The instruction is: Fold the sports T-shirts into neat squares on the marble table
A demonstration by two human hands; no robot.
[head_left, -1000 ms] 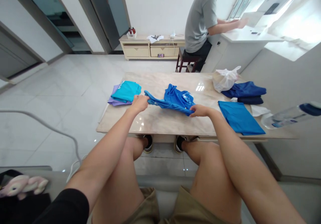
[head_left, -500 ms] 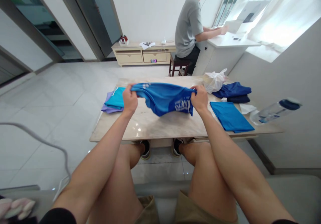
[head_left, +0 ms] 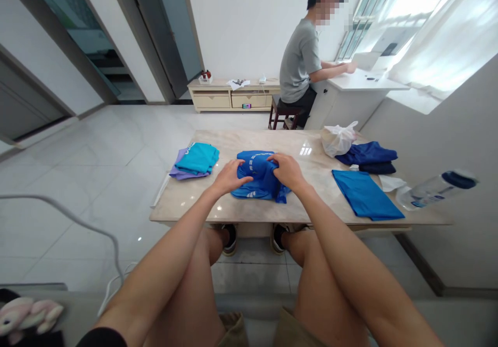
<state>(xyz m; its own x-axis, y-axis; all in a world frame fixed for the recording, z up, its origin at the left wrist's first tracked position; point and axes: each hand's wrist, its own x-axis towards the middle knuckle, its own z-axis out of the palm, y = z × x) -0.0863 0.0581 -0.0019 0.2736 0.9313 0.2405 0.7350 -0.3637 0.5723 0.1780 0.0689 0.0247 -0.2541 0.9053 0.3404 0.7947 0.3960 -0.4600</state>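
Observation:
A bright blue shirt [head_left: 257,186] with white lettering lies bunched and folded on the middle of the marble table [head_left: 233,209]. My left hand [head_left: 229,177] rests on its left side with fingers curled onto the cloth. My right hand [head_left: 286,170] grips the shirt's upper right part, fingers closed round a fold. Both hands sit close together over the shirt.
A folded teal shirt on a lilac one [head_left: 194,158] lies at the table's left. On the right lie a flat blue cloth [head_left: 365,194], a dark blue pile [head_left: 368,156], a white plastic bag [head_left: 337,139] and a water bottle [head_left: 433,189]. A person in a grey shirt [head_left: 301,64] sits at a white desk behind.
The blue shirt was held stretched in the air between my hands; now it lies folded on the table with both hands brought together on it.

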